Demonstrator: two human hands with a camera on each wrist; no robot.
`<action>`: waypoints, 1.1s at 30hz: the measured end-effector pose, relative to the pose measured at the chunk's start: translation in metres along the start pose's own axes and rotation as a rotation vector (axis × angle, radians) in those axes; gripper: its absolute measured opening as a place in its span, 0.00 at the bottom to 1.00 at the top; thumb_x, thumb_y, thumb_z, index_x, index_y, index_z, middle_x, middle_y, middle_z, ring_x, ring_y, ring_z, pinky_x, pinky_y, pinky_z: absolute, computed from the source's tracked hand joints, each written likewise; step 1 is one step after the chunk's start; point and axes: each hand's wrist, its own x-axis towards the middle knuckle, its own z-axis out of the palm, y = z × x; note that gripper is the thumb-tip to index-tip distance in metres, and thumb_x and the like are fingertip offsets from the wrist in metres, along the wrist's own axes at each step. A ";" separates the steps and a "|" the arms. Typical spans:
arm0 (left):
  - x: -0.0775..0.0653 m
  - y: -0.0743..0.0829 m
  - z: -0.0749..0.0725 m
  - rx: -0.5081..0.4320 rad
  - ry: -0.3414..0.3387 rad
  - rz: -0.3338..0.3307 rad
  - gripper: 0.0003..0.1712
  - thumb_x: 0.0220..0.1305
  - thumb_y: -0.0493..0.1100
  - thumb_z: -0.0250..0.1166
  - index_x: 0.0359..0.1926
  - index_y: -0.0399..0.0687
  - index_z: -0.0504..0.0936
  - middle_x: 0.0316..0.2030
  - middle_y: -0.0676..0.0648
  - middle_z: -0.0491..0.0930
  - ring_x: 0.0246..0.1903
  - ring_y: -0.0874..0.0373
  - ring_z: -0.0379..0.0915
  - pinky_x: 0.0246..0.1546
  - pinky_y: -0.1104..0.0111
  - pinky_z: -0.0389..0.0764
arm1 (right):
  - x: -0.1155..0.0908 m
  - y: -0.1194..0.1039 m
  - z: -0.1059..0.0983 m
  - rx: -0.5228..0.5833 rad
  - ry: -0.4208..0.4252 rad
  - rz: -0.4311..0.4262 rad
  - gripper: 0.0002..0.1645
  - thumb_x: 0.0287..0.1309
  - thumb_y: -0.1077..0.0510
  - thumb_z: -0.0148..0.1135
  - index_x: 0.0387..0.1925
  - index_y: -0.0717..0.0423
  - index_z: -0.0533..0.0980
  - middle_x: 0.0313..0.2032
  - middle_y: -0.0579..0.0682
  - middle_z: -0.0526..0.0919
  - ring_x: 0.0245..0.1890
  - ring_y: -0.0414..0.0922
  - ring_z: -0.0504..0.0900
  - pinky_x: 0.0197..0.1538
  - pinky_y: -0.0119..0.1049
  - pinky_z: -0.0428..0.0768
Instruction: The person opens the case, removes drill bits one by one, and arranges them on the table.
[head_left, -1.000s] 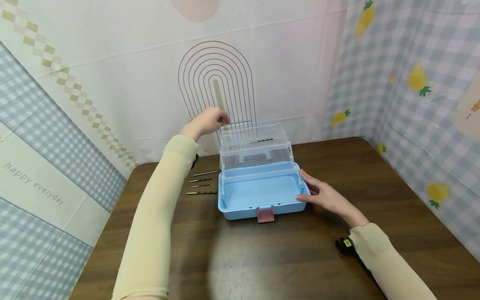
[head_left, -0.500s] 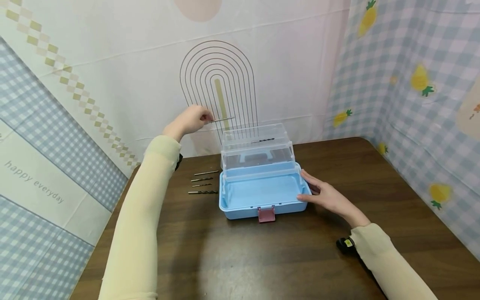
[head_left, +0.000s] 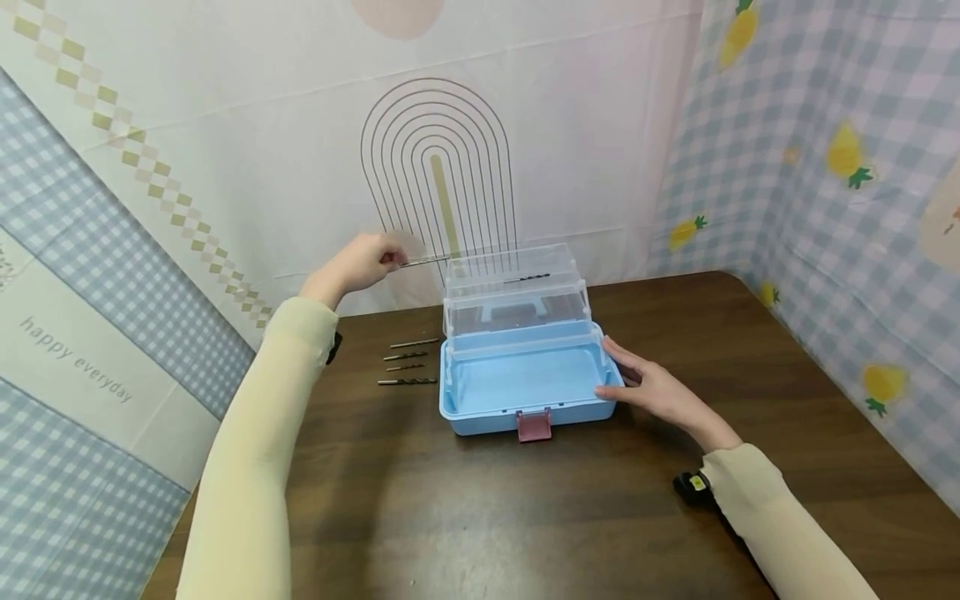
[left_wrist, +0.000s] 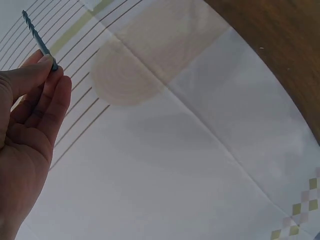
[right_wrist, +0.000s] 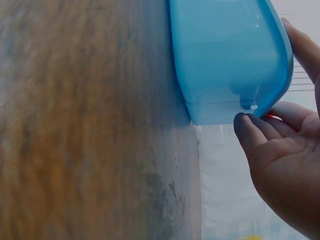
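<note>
In the head view, my left hand (head_left: 367, 260) pinches a drill bit (head_left: 423, 262) in the air, left of the box's clear upper part. The left wrist view shows this drill bit (left_wrist: 36, 34) between thumb and fingers, its fluted end pointing away. A light-blue plastic storage box (head_left: 525, 387) stands opened on the table, with a pink latch (head_left: 534, 426) at its front. My right hand (head_left: 656, 393) holds the box's right end, thumb at the front and fingers farther back. Another drill bit (head_left: 531, 277) lies in the clear upper tray (head_left: 517, 262).
Left of the box, several drill bits (head_left: 407, 382) lie in a rough column on the brown wooden table (head_left: 480, 517). A patterned cloth (head_left: 585, 125) hangs close behind the table, and a checked one (head_left: 795, 192) hangs at the right.
My left hand has moved left, away from the clear upper tray, and then lower, carrying the drill bit. The right hand and box stay in place.
</note>
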 end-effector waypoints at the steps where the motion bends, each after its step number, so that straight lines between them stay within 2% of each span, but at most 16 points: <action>1: -0.003 -0.001 0.001 0.000 0.002 0.006 0.10 0.68 0.28 0.58 0.43 0.32 0.86 0.39 0.37 0.85 0.40 0.46 0.79 0.44 0.53 0.79 | 0.000 0.000 0.000 -0.002 0.000 0.002 0.55 0.64 0.42 0.67 0.80 0.46 0.46 0.80 0.53 0.43 0.76 0.58 0.51 0.70 0.54 0.60; 11: -0.027 -0.005 0.006 -0.010 0.016 0.035 0.10 0.68 0.28 0.58 0.42 0.33 0.86 0.37 0.40 0.85 0.38 0.48 0.79 0.44 0.54 0.80 | 0.002 0.000 0.001 -0.008 0.006 -0.006 0.55 0.64 0.42 0.67 0.80 0.46 0.46 0.80 0.54 0.43 0.76 0.59 0.51 0.70 0.56 0.60; 17: -0.042 -0.003 0.007 0.002 0.015 0.090 0.09 0.68 0.28 0.59 0.43 0.33 0.86 0.39 0.39 0.85 0.40 0.47 0.80 0.45 0.53 0.79 | 0.001 0.000 0.001 -0.005 0.001 0.000 0.55 0.64 0.42 0.67 0.80 0.46 0.46 0.80 0.53 0.43 0.76 0.59 0.51 0.70 0.55 0.60; 26: -0.061 -0.005 0.008 0.005 0.059 0.165 0.08 0.68 0.27 0.60 0.42 0.33 0.86 0.39 0.40 0.85 0.39 0.46 0.81 0.43 0.53 0.80 | 0.000 -0.003 -0.002 0.008 0.002 0.000 0.55 0.64 0.43 0.67 0.80 0.46 0.46 0.80 0.53 0.42 0.77 0.59 0.49 0.71 0.55 0.59; 33: -0.081 -0.011 0.021 0.017 0.089 0.157 0.08 0.65 0.27 0.63 0.42 0.36 0.86 0.36 0.42 0.84 0.37 0.49 0.79 0.41 0.54 0.80 | 0.000 0.000 0.000 0.015 -0.003 -0.008 0.54 0.65 0.44 0.67 0.80 0.46 0.46 0.80 0.53 0.42 0.77 0.58 0.50 0.70 0.54 0.60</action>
